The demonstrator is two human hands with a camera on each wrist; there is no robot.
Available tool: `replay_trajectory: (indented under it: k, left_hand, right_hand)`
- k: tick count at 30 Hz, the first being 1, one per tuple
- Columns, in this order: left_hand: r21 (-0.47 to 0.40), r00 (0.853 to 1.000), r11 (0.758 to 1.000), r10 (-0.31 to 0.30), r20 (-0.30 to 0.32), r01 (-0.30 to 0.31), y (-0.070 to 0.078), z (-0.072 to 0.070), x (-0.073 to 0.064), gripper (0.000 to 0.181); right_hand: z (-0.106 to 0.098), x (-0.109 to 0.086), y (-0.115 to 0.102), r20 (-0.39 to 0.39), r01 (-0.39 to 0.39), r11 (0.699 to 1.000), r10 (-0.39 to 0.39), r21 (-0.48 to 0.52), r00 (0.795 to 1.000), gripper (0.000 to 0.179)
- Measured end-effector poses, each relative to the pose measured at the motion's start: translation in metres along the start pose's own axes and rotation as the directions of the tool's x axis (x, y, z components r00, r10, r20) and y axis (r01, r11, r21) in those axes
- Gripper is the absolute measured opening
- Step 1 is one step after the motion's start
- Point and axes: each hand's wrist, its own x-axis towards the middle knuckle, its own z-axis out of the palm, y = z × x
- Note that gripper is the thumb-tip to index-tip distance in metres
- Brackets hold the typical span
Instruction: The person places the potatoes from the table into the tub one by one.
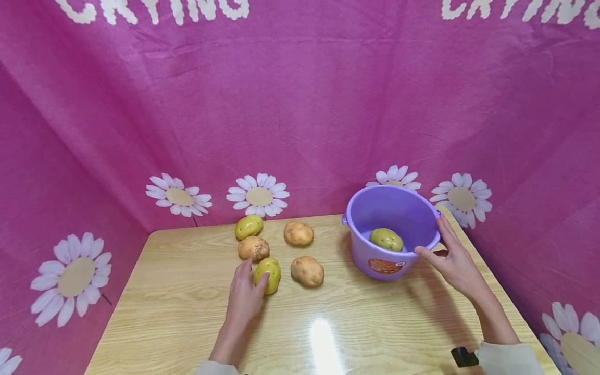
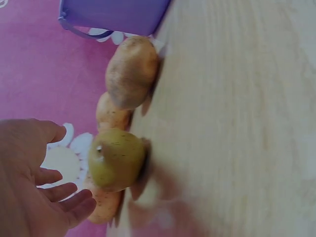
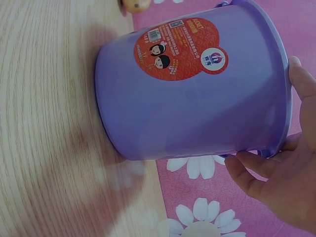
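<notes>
While near potato (image 2: 117,160), left fingers (image 2: 61,192) apart.

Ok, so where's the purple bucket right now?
In the head view, the purple bucket stands toward the right end of the wooden table, to the right of the tan potatoes, with the right hand holding its rim.

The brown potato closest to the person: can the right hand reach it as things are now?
Probably not directly: the right hand holds the purple bucket, which stands partly between that hand and the brown potato. After letting go, it could perhaps go round over the tabletop in front.
</notes>
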Motion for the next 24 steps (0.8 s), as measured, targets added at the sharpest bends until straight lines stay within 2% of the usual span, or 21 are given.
replay_trajectory:
  k: [8, 16, 24]
  left_hand:
    - [0.041, 0.999, 0.998, -0.039, -0.005, 0.039, -0.008, 0.013, -0.004, 0.067]
    - [0.025, 0.999, 0.999, -0.044, 0.019, 0.043, -0.016, 0.023, -0.006, 0.064]
    - [0.029, 0.999, 0.999, -0.047, 0.027, 0.046, -0.020, 0.029, -0.006, 0.071]
  right_hand:
    - [0.000, 0.000, -0.001, 0.005, -0.012, 1.000, 0.012, -0.009, 1.000, 0.087]
    - [0.000, 0.000, -0.003, 0.005, -0.014, 1.000, 0.014, -0.012, 1.000, 0.087]
    - [0.000, -0.001, 0.000, -0.002, -0.009, 1.000, 0.009, -0.016, 1.000, 0.088]
